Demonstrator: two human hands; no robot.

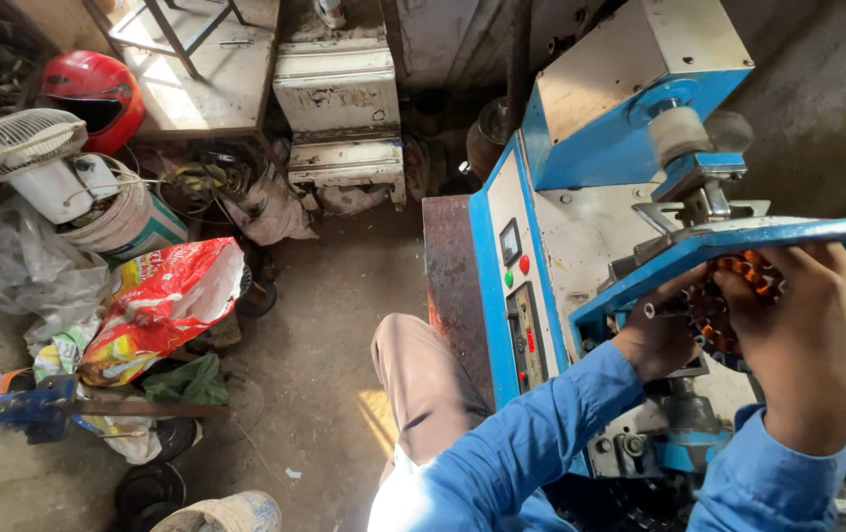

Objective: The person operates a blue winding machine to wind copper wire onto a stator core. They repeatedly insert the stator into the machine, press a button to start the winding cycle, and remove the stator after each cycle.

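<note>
A: Where are the hands?

B: The right hand (805,330) wraps its fingers over a round stator core wound with copper-orange coils (733,300), gripping it from the outer side. The left hand (657,340) reaches in beneath the slanted blue metal arm (738,241); it touches the core's inner edge, though its fingers are largely hidden, so whether they are closed cannot be told.

A: And the core itself?

B: It sits under that arm, on the blue and grey winding machine (581,197), between the two hands.

A: What lies beyond?

B: A control panel with a red and a green button (520,296) faces the person's knee in beige trousers (421,379). Well apart, on the dusty floor, lie a red and yellow plastic sack (162,305), a white fan (4,143) and a red helmet (96,94) beside a wooden table (216,89).
</note>
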